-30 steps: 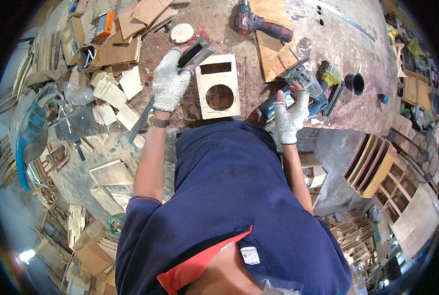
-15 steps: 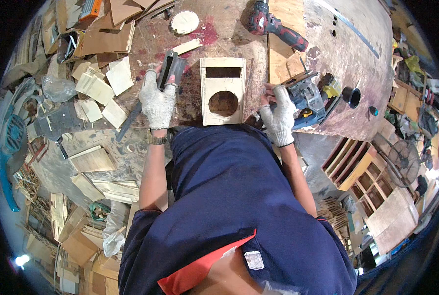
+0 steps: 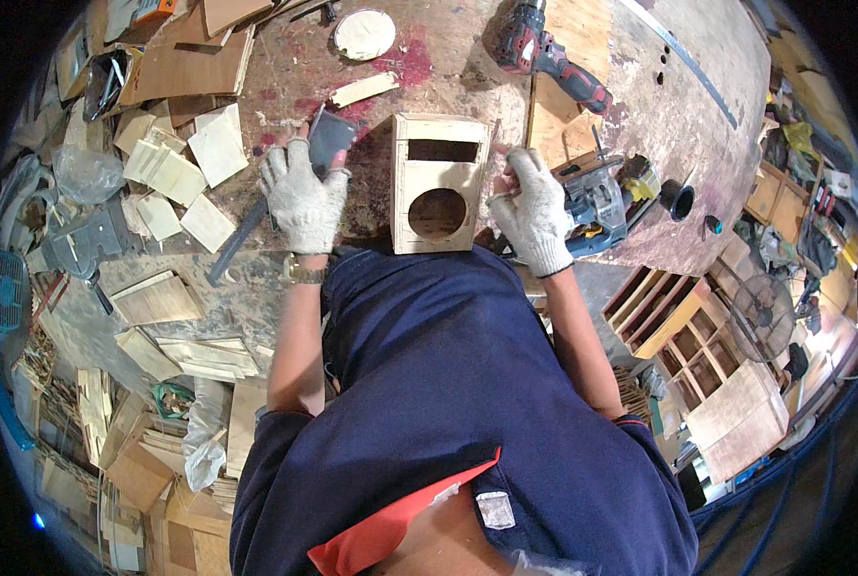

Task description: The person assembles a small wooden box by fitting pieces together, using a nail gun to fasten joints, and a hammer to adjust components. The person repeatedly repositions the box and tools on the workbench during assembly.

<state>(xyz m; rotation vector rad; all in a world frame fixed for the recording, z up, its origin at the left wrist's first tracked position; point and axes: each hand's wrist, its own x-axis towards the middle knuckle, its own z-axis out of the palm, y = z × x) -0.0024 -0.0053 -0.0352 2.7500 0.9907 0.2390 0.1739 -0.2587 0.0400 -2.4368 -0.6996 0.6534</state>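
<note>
**Gloved hands either side of a plywood box**

Left hand [image 3: 302,197], in a white knit glove, closed around a dark flat tool [image 3: 325,144] whose long handle runs down-left across the bench [image 3: 429,67]. Fingers wrapped over it, thumb side toward the box [image 3: 435,182]. Metal watch [image 3: 304,274] on that wrist.

Right hand [image 3: 534,213], gloved alike, curled loosely just right of the box, resting against a blue power saw [image 3: 597,202]. Whether anything sits inside that curl, cannot tell; a thin stick [image 3: 530,110] rises from near its fingertips, contact unclear.

Box between the two hands, at the bench's near edge, close against the dark blue shirt. Pale plywood, front face up, a rectangular slot near the top and a round hole below it. Left hand apart from it, right hand just beside.

Further up the bench: a red and black drill [image 3: 544,53], a round wooden disc [image 3: 365,34], a small wood strip [image 3: 363,89]. Plywood offcuts [image 3: 184,163] heaped to the left. Black cup [image 3: 680,200] right of the saw.
</note>
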